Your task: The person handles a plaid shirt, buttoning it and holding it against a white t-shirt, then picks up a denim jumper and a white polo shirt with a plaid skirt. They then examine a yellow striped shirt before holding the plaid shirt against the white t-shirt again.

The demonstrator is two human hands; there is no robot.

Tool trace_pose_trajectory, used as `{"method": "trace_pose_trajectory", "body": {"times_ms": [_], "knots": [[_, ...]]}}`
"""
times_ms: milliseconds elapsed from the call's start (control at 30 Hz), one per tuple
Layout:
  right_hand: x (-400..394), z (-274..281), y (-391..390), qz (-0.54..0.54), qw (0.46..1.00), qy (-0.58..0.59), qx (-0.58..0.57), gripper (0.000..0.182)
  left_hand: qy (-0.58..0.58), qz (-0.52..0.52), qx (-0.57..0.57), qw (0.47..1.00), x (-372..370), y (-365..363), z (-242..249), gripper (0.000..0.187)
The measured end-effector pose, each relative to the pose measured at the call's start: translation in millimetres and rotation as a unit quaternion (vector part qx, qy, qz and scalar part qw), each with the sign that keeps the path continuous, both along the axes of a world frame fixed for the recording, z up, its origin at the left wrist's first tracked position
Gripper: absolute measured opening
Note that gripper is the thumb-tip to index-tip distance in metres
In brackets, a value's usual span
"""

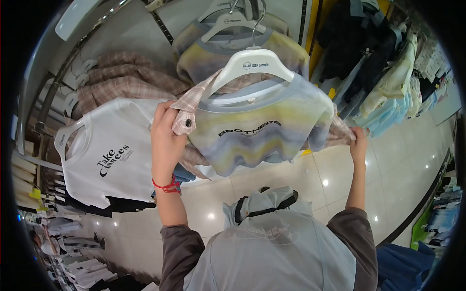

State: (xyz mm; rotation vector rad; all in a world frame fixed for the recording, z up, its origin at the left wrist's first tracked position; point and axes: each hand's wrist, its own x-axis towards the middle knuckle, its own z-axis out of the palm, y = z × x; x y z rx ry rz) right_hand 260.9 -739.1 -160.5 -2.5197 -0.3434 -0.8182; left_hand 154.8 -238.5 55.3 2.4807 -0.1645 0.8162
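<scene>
A pink plaid shirt (192, 99) is draped around a tie-dye T-shirt (252, 128) printed "BROTHERS", which hangs on a white hanger (250, 65). My left hand (169, 123) grips the shirt's edge near a dark button, at the hanger's left side. On the far side, my right hand (359, 140) pinches another end of the plaid cloth (340, 131) and holds it out to the right. Most of the shirt is hidden behind the T-shirt. A red string bracelet (166, 185) circles my left wrist.
Left of my hand hangs a white T-shirt (104, 150) reading "Take Chances", with more plaid shirts (126, 82) behind. Similar tie-dye shirts (194, 53) hang at the back. Other clothes (388, 102) hang at right. Shiny floor tiles (315, 179) lie below.
</scene>
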Motion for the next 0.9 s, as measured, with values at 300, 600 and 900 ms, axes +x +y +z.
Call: {"method": "trace_pose_trajectory", "body": {"times_ms": [300,600,900], "knots": [[47.8,129.0,-26.0,0.096,0.624,0.242,0.737,0.038,0.025,0.006,-0.025,0.999,10.4,-5.0,8.5,0.024],[-56.0,220.1,18.2,0.151,0.776,-0.14,0.596,0.026,-0.033,0.058,0.023,0.998,4.5,-8.1,-7.2,0.023],[-111.9,117.4,166.3,0.378,0.88,0.281,0.068,0.02,-0.006,0.046,-0.07,0.996,-9.9,-35.3,-32.4,0.024]]}}
